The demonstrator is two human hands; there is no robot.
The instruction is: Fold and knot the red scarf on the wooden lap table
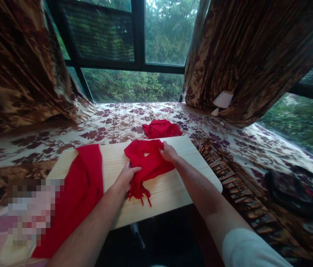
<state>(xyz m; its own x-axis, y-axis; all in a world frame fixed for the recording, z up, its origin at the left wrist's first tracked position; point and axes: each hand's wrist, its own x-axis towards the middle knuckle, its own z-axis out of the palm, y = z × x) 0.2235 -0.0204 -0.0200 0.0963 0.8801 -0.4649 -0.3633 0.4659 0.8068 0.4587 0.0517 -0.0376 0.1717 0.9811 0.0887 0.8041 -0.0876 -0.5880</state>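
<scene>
The red scarf (151, 164) loops round, fringe (137, 190) pointing nearward.

Logged from my remote station: one bare left hand (128, 175), which pinched with thumb pointing rightward; one bare right hand (169, 152), which gripped farther forward; bare left forearm (96, 217) and bare right forearm (200, 189), which converged forward.

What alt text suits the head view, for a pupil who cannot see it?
A person's left hand and right hand hold a fringed red scarf at a pale table. One red cloth lies at left, a red bundle beyond.
</scene>
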